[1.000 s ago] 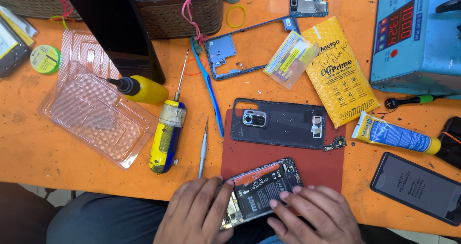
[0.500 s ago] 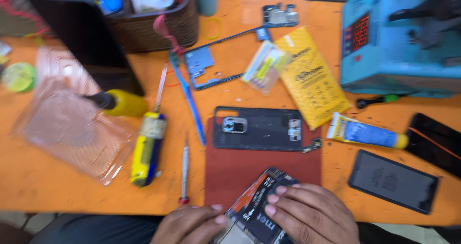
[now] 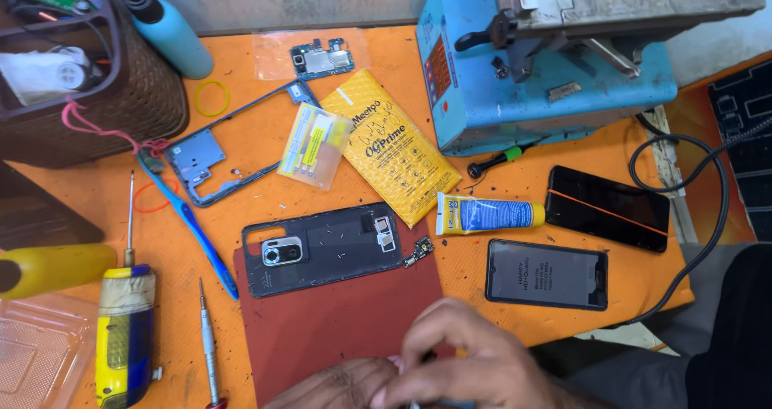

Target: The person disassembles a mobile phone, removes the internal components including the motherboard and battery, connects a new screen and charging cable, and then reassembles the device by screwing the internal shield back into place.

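Across the orange table [image 3: 563,312] the biggest thing is the blue machine [image 3: 555,95] at the far right, with a grey metal plate on top. Far left stands a dark woven basket [image 3: 121,103], and a light blue bottle [image 3: 173,35] leans just beside it. Nearer the front edge lies a dark red mat [image 3: 322,328]; a black phone back cover [image 3: 322,248], camera ring showing, rests partly on the mat's far end. Right of the mat are two dark phone screens — one [image 3: 547,274] near the edge, the other [image 3: 607,208] beyond it — and a black cable [image 3: 708,216] curves past them. A yellow padded envelope [image 3: 394,156] lies between the cover and the machine, with a small tube [image 3: 486,214] touching its near corner. A blue phone frame [image 3: 233,147] and a small clear packet [image 3: 314,145] lie left of the envelope, a circuit board [image 3: 322,57] farther back. At the left are a yellow and blue screwdriver [image 3: 125,328], a thin silver screwdriver [image 3: 209,345], and a blue toothbrush [image 3: 193,228].

At the bottom edge both hands meet over the mat. The right hand [image 3: 474,361] has its fingers curled and bent down, fingertips pinched together with the left hand [image 3: 338,386], which is mostly cut off. Whatever they grip is hidden beneath them — I cannot tell what it is, or how tight either hold is.
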